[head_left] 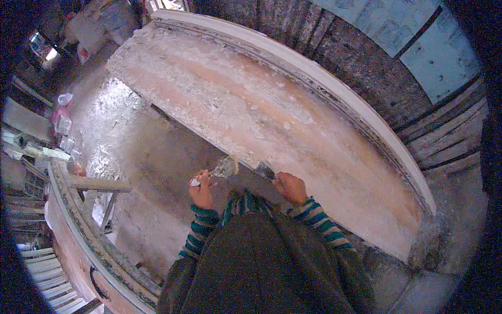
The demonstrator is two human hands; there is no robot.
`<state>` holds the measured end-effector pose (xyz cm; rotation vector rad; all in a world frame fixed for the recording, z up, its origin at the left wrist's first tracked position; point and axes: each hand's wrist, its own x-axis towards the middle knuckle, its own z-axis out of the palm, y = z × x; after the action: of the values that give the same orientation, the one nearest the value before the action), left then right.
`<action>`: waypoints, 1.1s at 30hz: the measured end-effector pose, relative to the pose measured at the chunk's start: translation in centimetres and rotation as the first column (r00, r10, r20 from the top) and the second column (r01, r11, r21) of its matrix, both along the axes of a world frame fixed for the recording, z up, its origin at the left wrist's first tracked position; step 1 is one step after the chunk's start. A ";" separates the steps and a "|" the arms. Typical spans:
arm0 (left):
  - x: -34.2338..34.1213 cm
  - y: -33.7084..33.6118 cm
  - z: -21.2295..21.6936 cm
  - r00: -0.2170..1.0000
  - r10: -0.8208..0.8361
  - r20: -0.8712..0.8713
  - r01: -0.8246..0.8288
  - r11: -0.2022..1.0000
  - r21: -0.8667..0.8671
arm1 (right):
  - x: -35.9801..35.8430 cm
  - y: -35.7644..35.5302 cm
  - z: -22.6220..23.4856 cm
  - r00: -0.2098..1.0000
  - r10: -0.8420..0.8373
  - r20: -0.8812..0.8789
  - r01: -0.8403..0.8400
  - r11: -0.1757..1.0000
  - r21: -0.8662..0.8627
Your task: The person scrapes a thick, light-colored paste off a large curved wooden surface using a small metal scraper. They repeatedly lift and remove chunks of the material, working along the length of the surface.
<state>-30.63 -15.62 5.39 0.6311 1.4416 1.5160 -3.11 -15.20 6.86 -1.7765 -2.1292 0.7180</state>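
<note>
Scraping the table (251,112), apparently: right hand (293,188) grips a scraper (265,171), left hand (203,193) clutches a caked trowel (225,167); next move likely needs steadiness.

Board (251,104) beyond the right hand (291,187): rough, matt, dusty, flaky. Scraper blade (265,171) at the right hand: dull, metal-looking. Paste (226,167) beyond the left hand (202,192): lumpy, matt. Sleeve (201,230) behind it: matt cloth.

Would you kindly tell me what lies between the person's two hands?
In the head view, a pale-caked tool head and a dark scraper blade lie between the left hand and the right hand.
</note>
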 end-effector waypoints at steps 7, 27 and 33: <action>0.3 0.1 0.0 0.997 0.076 -0.009 -0.076 0.997 0.012 | 2.8 -2.8 -1.6 0.994 -0.106 0.007 0.106 0.994 -0.013; 1.1 -1.0 -0.5 0.995 -0.016 -0.094 0.018 1.000 0.021 | -4.4 5.3 3.2 0.997 -0.074 0.037 0.074 0.997 0.002; 4.1 -1.7 -3.1 0.883 -0.394 -0.255 0.392 0.918 -0.058 | 0.1 3.5 4.8 0.954 -0.287 -0.082 0.274 0.951 -0.142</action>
<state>-26.54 -17.34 2.29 1.0849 1.4024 1.1376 -3.03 -11.74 11.61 -2.0091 -1.7498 0.8644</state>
